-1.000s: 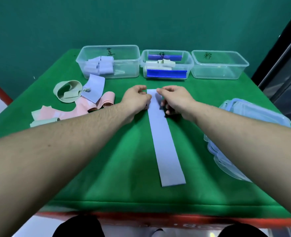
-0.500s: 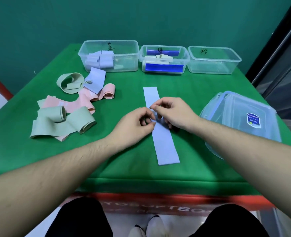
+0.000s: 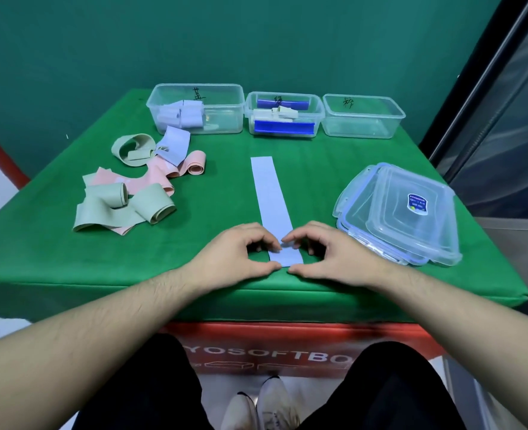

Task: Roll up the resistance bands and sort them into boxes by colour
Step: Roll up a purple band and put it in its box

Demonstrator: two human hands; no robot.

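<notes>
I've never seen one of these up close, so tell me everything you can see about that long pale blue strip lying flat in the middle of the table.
The pale blue band is a long, thin, flat strip with a matte, rubbery look and square-cut ends. It lies straight and unrolled on the green tablecloth, running from near the table's front edge toward the boxes at the back. At its near end the left hand and the right hand both pinch it with fingertips and thumbs. Nothing else touches it.

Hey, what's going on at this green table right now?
A person is about to roll up a flat lilac band. The left hand and right hand pinch its near end. Loose green and pink bands wait at the left; three clear boxes stand at the back.
</notes>
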